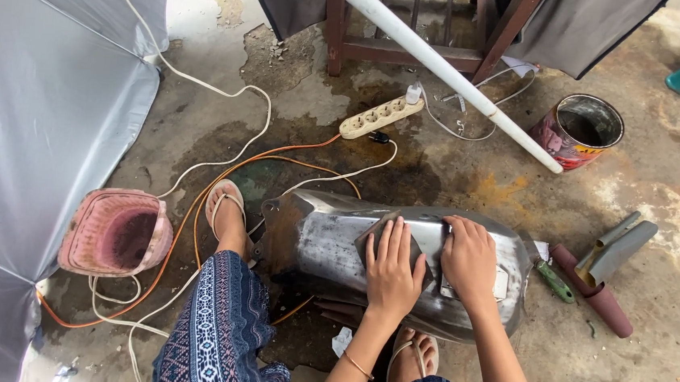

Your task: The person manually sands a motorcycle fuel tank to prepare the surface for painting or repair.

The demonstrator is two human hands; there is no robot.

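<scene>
A bare grey metal tank-shaped shell (316, 242) lies on the concrete floor between my feet. My left hand (392, 269) lies flat, fingers together, on a dark sheet of sandpaper (369, 235) pressed to the shell's top. My right hand (469, 258) rests just to the right of it, fingers curled over the shell's upper edge and palm on the metal.
A pink plastic bucket (114, 232) lies tipped at the left. White and orange cables (220, 175) run to a power strip (380, 116). A paint can (578, 130), a white pole (439, 61), rolled sandpaper (614, 249), a maroon tube (595, 290), a green-handled tool (553, 280) and grey fabric (29, 134) surround me.
</scene>
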